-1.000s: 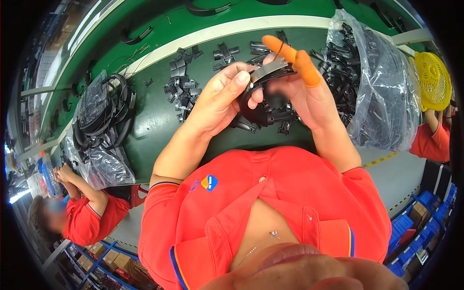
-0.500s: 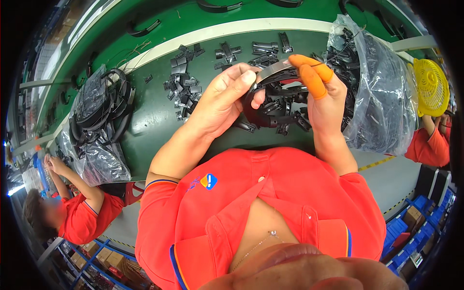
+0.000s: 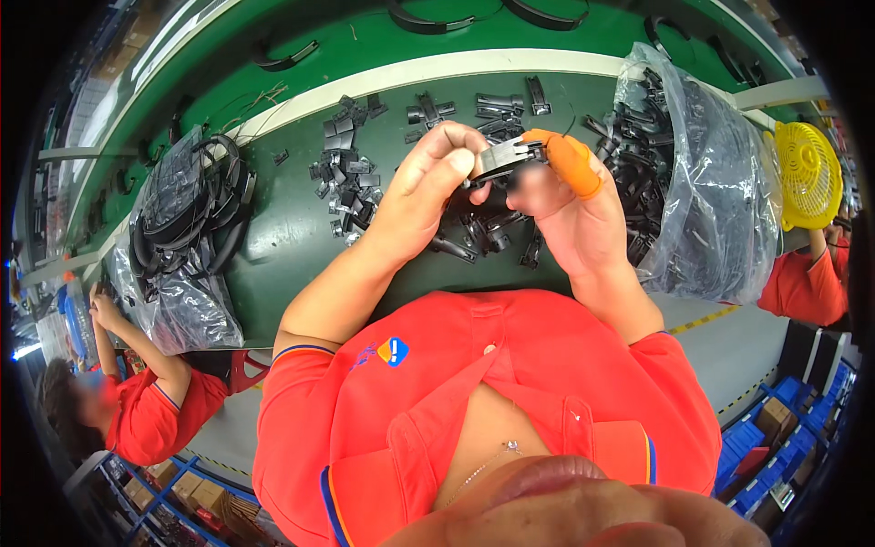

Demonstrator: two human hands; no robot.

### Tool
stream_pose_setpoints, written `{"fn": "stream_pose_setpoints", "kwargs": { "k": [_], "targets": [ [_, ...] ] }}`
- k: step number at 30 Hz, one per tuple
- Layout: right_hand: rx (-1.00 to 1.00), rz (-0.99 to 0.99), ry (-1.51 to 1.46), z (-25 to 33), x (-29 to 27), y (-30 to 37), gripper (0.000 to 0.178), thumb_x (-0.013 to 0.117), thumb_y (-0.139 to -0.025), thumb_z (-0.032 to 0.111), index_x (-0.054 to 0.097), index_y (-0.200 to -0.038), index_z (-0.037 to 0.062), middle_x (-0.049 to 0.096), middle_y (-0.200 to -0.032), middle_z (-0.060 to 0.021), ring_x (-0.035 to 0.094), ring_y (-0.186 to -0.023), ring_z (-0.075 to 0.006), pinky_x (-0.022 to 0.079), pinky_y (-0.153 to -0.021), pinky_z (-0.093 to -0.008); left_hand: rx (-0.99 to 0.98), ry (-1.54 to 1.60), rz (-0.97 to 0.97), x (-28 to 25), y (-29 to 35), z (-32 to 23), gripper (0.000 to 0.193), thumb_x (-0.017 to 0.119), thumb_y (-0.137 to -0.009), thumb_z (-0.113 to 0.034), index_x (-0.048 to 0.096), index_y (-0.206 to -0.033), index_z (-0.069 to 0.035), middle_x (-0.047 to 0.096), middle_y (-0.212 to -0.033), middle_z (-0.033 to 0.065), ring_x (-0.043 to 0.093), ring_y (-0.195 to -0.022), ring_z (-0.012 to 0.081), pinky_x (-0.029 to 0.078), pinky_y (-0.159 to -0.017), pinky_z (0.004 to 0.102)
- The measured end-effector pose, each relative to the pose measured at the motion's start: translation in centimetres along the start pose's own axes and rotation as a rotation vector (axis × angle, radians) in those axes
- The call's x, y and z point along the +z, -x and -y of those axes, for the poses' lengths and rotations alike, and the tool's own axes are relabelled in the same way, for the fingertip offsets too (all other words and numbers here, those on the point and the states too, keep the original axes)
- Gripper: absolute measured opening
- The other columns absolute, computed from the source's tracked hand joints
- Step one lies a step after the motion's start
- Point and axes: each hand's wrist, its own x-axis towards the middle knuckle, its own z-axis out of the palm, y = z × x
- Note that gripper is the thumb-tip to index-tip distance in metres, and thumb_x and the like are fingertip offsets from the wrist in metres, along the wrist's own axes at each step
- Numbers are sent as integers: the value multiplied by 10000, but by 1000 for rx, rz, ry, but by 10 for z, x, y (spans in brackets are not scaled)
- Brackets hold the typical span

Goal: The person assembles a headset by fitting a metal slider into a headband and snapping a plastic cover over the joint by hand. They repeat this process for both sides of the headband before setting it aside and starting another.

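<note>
My left hand [image 3: 428,182] pinches a dark curved headband with a grey metal strip [image 3: 499,159] between thumb and fingers. At the band's right end, my right hand [image 3: 583,205] has its fingers closed around it, with orange finger cots on some of them. The band is held above the table, and its lower part is hidden or blurred between my hands. Small black plastic pieces [image 3: 342,178] lie loosely piled left of my hands. Larger black hinge-like parts [image 3: 488,235] lie under and behind them.
A clear plastic bag [image 3: 706,201] of black parts stands at the right. Another plastic bag [image 3: 187,314] with black headbands [image 3: 223,196] lies at the left. A white ledge [image 3: 437,66] crosses the green table's back. Co-workers sit on both sides; one is near a yellow fan [image 3: 808,173].
The headband has turned, so its curved loop no longer shows below my hands. My right hand has moved left and lower, closer to my left hand.
</note>
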Motion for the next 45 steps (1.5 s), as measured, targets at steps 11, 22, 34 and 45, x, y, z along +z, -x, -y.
{"fn": "stream_pose_setpoints", "kwargs": {
  "k": [11,22,34,45],
  "targets": [
    [5,225,31,-4,-4,-1,398,464,-909,299,524,-1059,-65,628,-794,-114,616,-686,-200,515,-709,-327,28,-81,240,-5,0,-9,218,534,-892,-220,543,-872,-3,554,-804,44,505,-741,101,427,-682,245],
    [-65,-19,640,-3,20,5,201,508,-888,127,526,-1032,-12,515,-685,-20,451,-548,-80,367,-521,-211,177,-619,22,7,3,-7,278,513,-883,-273,538,-751,-29,549,-744,51,527,-696,175,396,-693,305],
    [-132,-111,510,-3,2,7,153,565,-858,150,570,-927,14,497,-617,35,391,-503,-18,292,-460,-160,194,-976,246,13,6,-14,282,602,-742,-52,454,-978,-14,560,-775,127,569,-790,313,459,-683,361],
    [-61,-62,350,3,1,9,161,571,-855,155,573,-933,14,520,-631,14,420,-517,-18,302,-463,-146,-177,-94,525,8,6,-23,430,578,-816,-112,425,-1184,49,534,-1086,171,562,-963,223,447,-833,342]
  ]
}}
